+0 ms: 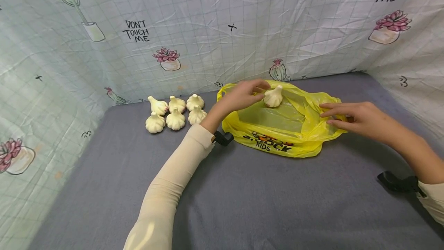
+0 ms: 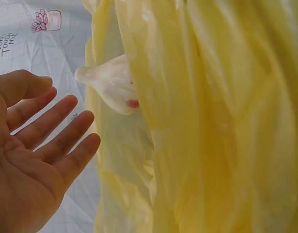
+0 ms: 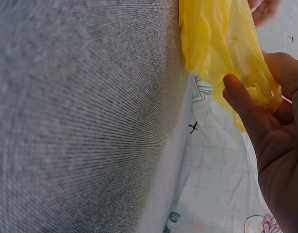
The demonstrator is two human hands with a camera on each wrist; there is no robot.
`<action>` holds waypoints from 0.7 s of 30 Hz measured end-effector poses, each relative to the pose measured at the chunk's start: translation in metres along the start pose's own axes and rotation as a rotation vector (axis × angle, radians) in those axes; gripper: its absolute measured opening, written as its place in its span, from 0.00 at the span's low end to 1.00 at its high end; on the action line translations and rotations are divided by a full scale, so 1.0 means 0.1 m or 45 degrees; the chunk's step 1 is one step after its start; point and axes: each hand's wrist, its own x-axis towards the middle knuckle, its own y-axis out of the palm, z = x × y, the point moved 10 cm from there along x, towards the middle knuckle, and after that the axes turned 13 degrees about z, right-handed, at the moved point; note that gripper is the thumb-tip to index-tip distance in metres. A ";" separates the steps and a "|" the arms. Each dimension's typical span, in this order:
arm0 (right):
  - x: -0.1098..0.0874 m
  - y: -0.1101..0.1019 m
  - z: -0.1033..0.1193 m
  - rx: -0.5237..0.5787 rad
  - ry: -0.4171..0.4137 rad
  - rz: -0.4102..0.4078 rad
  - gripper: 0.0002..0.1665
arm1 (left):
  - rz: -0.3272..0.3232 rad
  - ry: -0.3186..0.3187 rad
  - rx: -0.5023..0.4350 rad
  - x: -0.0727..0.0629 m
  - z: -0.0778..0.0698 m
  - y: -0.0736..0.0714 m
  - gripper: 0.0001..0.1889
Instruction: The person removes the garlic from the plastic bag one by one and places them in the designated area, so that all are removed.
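Observation:
A yellow plastic bag (image 1: pixel 274 142) with dark print lies on its side, its mouth spread wide toward me. In the mouth is a garlic bulb (image 1: pixel 273 96), its stem pointing up; the left wrist view shows the bulb (image 2: pixel 112 85) partly behind the yellow film. My left hand (image 1: pixel 244 95) is over the bag's left side, just left of this bulb, fingers relaxed and apart from it. At the bag's right rim, my right hand (image 1: pixel 364 120) grips the film between thumb and fingers, as the right wrist view also shows.
Several more garlic bulbs (image 1: pixel 175 119) stand in two rows left of the bag, close to my left forearm. A grey cloth (image 1: pixel 243 203) covers the table. Behind and at the sides hangs a printed curtain (image 1: pixel 201 30).

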 end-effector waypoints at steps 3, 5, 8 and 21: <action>-0.01 0.00 0.01 0.006 -0.013 -0.004 0.21 | 0.007 -0.017 -0.024 0.09 0.01 0.01 0.19; -0.01 0.00 0.00 0.000 -0.010 -0.007 0.21 | 0.000 -0.018 -0.038 0.14 0.00 0.00 0.19; -0.01 0.00 -0.01 -0.011 0.005 -0.006 0.21 | -0.020 -0.013 -0.068 0.20 -0.01 -0.02 0.18; -0.01 0.02 -0.04 -0.021 0.014 0.000 0.21 | 0.004 -0.029 -0.214 0.42 0.05 0.00 0.23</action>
